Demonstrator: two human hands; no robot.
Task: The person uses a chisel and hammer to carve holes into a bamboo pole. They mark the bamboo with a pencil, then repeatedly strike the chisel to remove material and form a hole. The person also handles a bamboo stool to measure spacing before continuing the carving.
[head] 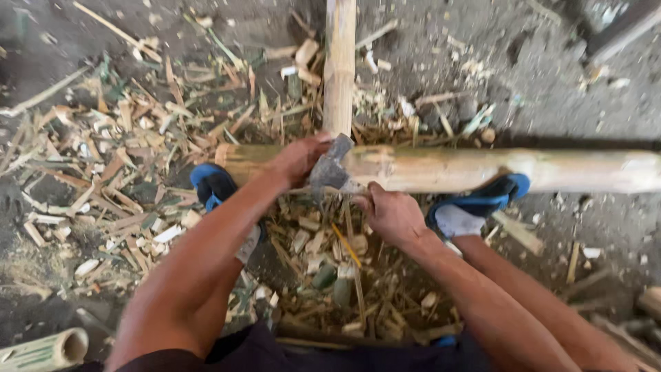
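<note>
Two hands at one pole (482, 170): left hand (297, 158) pressing it down, right hand (392, 215) closed on the hatchet (329, 167) biting its near end. Chips (124, 172) everywhere, yet it looks uncut.

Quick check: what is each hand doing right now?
Left hand: resting on the bamboo pole beside the hatchet head.
Right hand: closed around the hatchet's handle.

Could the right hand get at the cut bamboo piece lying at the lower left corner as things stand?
Probably not: the right hand grips the hatchet, and the left arm lies between it and the bamboo piece.
</note>
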